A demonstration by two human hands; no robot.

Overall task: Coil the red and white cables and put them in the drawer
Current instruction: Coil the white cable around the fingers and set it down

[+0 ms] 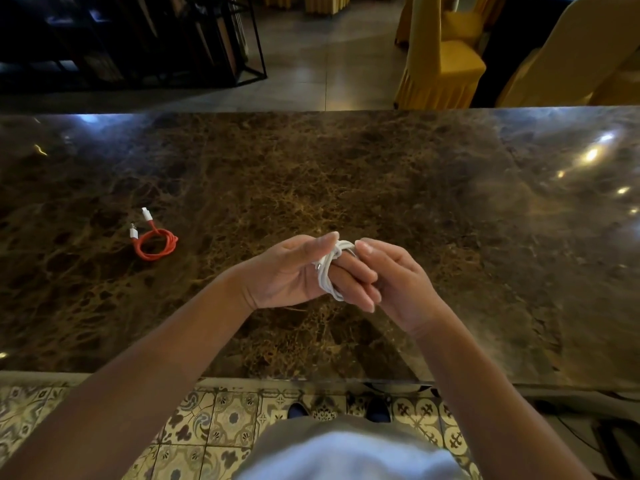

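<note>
The white cable (pixel 329 271) is wound in several loops around the straight fingers of my left hand (pixel 294 275), held above the counter's middle. My right hand (pixel 394 275) meets it from the right, thumb and fingers pinching the cable near the top of the loops. The red cable (pixel 156 243) lies coiled on the marble counter (pixel 346 168) at the left, its two white plugs pointing away from me. No drawer shows in view.
The dark marble counter spans the whole width. Beyond its far edge stand yellow-covered chairs (pixel 440 64) at the right and a black metal rack (pixel 138 39) at the left. Patterned floor tiles (pixel 225 420) and my feet show below the near edge.
</note>
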